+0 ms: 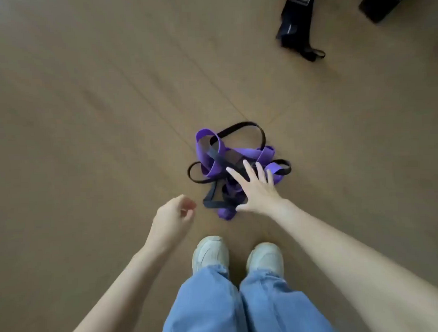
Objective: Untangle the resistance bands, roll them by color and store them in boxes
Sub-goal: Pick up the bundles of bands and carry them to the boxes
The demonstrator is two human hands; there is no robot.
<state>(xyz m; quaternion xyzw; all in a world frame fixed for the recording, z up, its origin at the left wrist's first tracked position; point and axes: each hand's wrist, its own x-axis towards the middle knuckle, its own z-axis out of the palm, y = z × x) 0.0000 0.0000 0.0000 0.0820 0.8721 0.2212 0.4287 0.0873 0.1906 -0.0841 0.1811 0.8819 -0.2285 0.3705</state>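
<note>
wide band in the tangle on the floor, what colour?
Purple; the wide band is knotted with a narrower black band. Head view shows it.

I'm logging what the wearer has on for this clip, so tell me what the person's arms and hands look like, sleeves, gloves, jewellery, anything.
Both forearms are bare as far as the frame shows, no sleeves in view. The left hand and right hand wear no gloves, and no rings, watch or bracelets can be seen.

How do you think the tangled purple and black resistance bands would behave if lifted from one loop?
The tangled purple and black resistance bands lie in limp loops, so they would probably sag, and likely rise as one clump, being intertwined.
</note>
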